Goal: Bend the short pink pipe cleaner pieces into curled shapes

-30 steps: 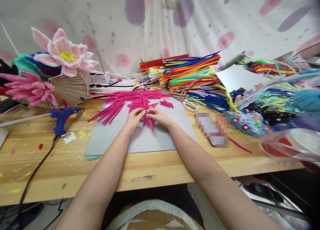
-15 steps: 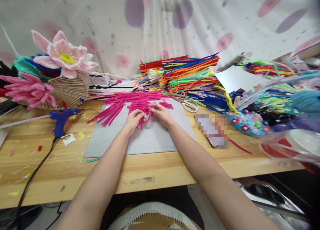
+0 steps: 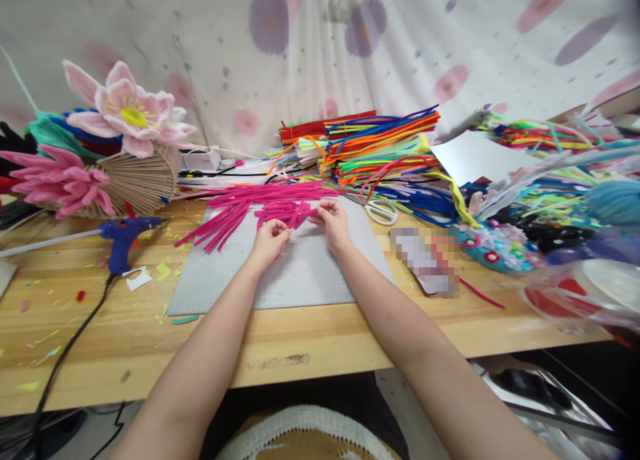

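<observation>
Pink stems lie over the far half of the mat: a long row along its back edge, a fan spreading toward the left, and a shorter cluster between, near both of my hands. My left hand stands at the near side of this cluster, thumb and forefinger together and, it appears, pinching a stem, for pink shows just beneath the fingertips. My right hand is at the cluster's right end, fingertips drawn near one another beside the pink; whether they grip a stem end I cannot tell. The hands are apart from each other. The step in hand, as I judge it, is the sorting or arranging of short stems by fingertip; the next move calls for a steady left pinch and a light right touch, lest neighbouring stems be dragged. Scissors lie at the mat's far right corner, with coloured bundles stacked behind. Left of the mat, on the table, rests a glue gun, well apart from both hands.
</observation>
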The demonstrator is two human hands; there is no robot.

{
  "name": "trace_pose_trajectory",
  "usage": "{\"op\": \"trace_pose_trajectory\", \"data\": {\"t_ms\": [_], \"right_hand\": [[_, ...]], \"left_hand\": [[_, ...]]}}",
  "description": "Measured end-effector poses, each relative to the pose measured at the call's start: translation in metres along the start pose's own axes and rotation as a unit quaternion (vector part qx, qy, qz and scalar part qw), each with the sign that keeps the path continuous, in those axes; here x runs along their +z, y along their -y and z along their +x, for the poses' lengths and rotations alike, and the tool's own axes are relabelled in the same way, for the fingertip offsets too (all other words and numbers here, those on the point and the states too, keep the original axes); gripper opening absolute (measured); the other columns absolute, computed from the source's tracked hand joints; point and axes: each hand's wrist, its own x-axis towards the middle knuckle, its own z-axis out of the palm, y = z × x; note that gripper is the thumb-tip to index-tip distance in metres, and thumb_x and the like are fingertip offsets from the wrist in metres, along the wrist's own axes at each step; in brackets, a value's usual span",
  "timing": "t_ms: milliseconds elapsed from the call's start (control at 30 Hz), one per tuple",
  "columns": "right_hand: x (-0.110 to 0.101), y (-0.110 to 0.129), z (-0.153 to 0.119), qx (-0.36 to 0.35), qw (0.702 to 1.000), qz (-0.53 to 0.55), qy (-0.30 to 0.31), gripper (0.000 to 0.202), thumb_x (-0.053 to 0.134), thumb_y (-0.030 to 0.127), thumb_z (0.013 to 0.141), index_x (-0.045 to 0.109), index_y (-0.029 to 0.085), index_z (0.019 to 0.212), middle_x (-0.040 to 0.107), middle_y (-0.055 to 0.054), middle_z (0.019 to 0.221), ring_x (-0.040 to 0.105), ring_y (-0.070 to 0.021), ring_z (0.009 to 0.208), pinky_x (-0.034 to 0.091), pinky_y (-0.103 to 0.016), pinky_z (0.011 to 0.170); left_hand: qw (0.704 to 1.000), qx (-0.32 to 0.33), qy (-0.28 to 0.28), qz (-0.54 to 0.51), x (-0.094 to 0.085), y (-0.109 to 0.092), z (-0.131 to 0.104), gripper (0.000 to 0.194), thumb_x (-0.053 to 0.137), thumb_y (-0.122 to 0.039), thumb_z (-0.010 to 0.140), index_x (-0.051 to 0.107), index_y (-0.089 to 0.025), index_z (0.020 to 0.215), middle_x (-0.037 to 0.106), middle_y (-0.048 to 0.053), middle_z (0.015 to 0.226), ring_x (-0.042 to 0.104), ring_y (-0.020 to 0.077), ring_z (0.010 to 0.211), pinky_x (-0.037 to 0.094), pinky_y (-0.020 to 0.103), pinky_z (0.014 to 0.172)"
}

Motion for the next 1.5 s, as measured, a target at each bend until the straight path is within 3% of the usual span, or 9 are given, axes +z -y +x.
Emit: {"op": "trace_pose_trajectory", "data": {"t_ms": [167,300,533,667,833,1000,1233,1500], "right_hand": [[0.002,0.0,-0.002,0.009,0.999,-0.004,0.035,0.025,0.061,0.024,0.063,0.043,0.021,0.081,0.049,0.007,0.068,0.054,-0.0067,0.054,0.05,-0.023,0.051],[0.004,-0.002,-0.002,-0.009,0.999,-0.041,0.017,0.022,0.059,0.024,0.064,0.042,0.02,0.077,0.049,0.007,0.066,0.051,-0.0051,0.047,0.043,-0.019,0.045],[-0.001,0.001,0.001,0.006,0.997,-0.024,-0.072,0.022,0.06,0.024,0.063,0.044,0.02,0.077,0.051,0.007,0.066,0.053,-0.0063,0.049,0.042,-0.018,0.042],[0.0,0.003,0.001,0.018,0.997,-0.015,-0.079,0.022,0.061,0.023,0.062,0.045,0.019,0.076,0.052,0.006,0.065,0.052,-0.006,0.05,0.044,-0.018,0.044],[0.004,0.003,-0.003,0.011,0.998,-0.028,-0.051,0.024,0.066,0.025,0.058,0.049,0.018,0.073,0.052,0.005,0.065,0.051,-0.0071,0.055,0.044,-0.019,0.045],[0.008,0.003,-0.007,0.02,0.999,-0.047,-0.002,0.025,0.07,0.026,0.053,0.051,0.018,0.067,0.054,0.003,0.065,0.051,-0.0095,0.058,0.044,-0.021,0.045],[0.01,0.001,-0.011,0.096,0.985,-0.039,0.135,0.028,0.07,0.025,0.054,0.051,0.019,0.073,0.055,0.006,0.061,0.049,-0.0069,0.048,0.039,-0.019,0.041],[0.011,0.005,-0.015,0.127,0.974,-0.037,0.184,0.027,0.069,0.028,0.059,0.051,0.019,0.077,0.049,0.009,0.053,0.044,-0.0045,0.039,0.031,-0.016,0.038]], "left_hand": [[0.997,0.058,-0.002,0.049,-0.011,0.008,0.008,0.011,0.058,-0.024,0.068,0.049,-0.018,0.071,0.051,-0.005,0.054,0.04,0.0066,0.044,0.031,0.019,0.044],[0.988,0.095,0.003,0.121,-0.014,0.017,0.01,0.011,0.059,-0.024,0.067,0.051,-0.019,0.071,0.054,-0.004,0.059,0.044,0.0082,0.048,0.034,0.021,0.048],[0.991,0.053,0.016,0.118,-0.008,0.018,0.006,0.012,0.057,-0.026,0.069,0.047,-0.019,0.069,0.051,-0.005,0.053,0.042,0.0075,0.039,0.032,0.021,0.041],[0.995,0.031,0.036,0.082,-0.007,0.013,0.005,0.013,0.058,-0.026,0.069,0.047,-0.019,0.068,0.051,-0.005,0.05,0.039,0.0063,0.035,0.028,0.02,0.037],[0.998,-0.006,0.058,0.029,-0.005,0.004,0.001,0.015,0.059,-0.027,0.068,0.047,-0.018,0.068,0.054,-0.005,0.052,0.04,0.0045,0.034,0.027,0.019,0.036],[0.997,-0.042,0.058,-0.015,-0.004,0.0,-0.001,0.021,0.059,-0.028,0.065,0.051,-0.017,0.082,0.057,-0.005,0.056,0.044,0.0055,0.034,0.024,0.017,0.031],[0.997,-0.041,0.048,-0.046,-0.006,0.002,0.0,0.023,0.06,-0.028,0.063,0.049,-0.018,0.081,0.051,-0.008,0.048,0.046,0.0069,0.033,0.024,0.016,0.03],[0.999,-0.005,0.049,0.023,-0.002,0.001,-0.004,0.016,0.059,-0.03,0.067,0.047,-0.019,0.071,0.048,-0.008,0.043,0.039,0.0059,0.028,0.025,0.017,0.03]]}}
